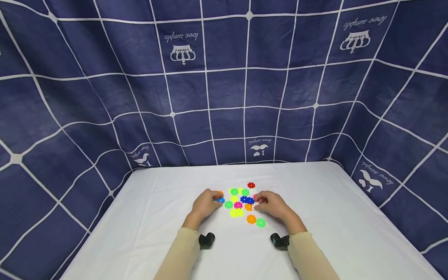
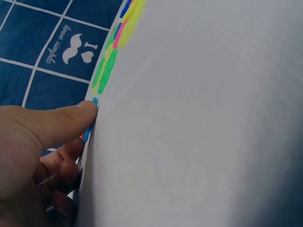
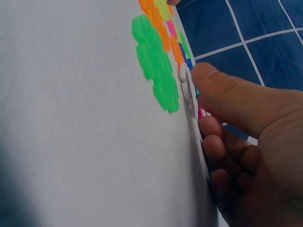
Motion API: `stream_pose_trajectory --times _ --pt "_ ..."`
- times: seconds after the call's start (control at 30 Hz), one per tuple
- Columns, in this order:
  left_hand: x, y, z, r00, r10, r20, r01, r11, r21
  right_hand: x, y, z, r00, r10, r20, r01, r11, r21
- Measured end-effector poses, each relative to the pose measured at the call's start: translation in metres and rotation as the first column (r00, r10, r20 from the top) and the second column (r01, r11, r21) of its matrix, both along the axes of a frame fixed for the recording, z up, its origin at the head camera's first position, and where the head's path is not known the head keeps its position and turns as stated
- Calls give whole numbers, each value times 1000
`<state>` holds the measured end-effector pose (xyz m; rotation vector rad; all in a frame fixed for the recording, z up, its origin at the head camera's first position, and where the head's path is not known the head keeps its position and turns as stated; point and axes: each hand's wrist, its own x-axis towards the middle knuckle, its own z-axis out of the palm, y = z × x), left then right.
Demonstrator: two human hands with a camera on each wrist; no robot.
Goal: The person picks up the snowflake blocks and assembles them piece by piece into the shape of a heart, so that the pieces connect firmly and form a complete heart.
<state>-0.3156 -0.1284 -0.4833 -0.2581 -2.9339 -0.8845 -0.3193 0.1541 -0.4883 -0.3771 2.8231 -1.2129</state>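
Note:
Several flat, notched plastic snowflake discs lie together on the white table. My left hand [image 1: 205, 202] rests at the left side of the group, its thumb against a blue disc [image 1: 220, 200]; an orange disc [image 1: 220, 193] lies by its fingers. In the left wrist view the thumb [image 2: 71, 120] touches the blue disc's edge. On the right side, my right hand [image 1: 273, 203] has its thumb beside a white disc [image 3: 188, 90]. A pink disc [image 1: 256, 197] is partly hidden by its fingers. Both hands have thumb and fingers apart, with discs lying flat between them.
Between the hands lie green [image 1: 228, 205], yellow [image 1: 234, 212], dark blue [image 1: 244, 199] and pink [image 1: 238, 205] discs. A red disc [image 1: 251, 185] is at the back; orange [image 1: 251, 219] and green [image 1: 260, 223] ones lie in front. A blue checked cloth [image 1: 224, 93] hangs around the table [image 1: 157, 217].

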Motion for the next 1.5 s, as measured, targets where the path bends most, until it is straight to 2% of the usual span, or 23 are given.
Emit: stream_pose_trajectory --times 0.2,0.43,0.57,0.93,1.07,1.23,1.3,1.37,1.5 --pt "1 0 0 999 43 6 -44 999 11 0 -1 -1 1000 11 -26 -10 999 48" --pt "0 -1 -1 999 32 -2 -32 999 13 2 -1 0 999 9 -41 -7 998 58" --pt "0 -3 -4 999 45 3 -45 999 17 4 -3 0 1000 8 -26 -7 999 46" --pt "5 -4 -5 998 66 -10 -63 980 187 4 -2 -2 1000 0 -23 1 1000 26" --pt "6 -3 -4 997 80 10 -79 959 272 5 0 -2 1000 3 -7 -3 1000 3" --pt "10 -3 -2 992 83 95 -115 903 414 9 2 -1 998 44 44 -42 998 -39" --pt "11 -2 2 991 49 126 -103 879 466 10 4 -1 997 65 35 -64 997 -37" --pt "12 0 10 990 0 140 -70 865 497 10 5 0 997 79 17 -78 997 -28" --pt "15 5 29 989 -85 119 7 842 540 8 6 2 996 89 -1 -89 996 -29"
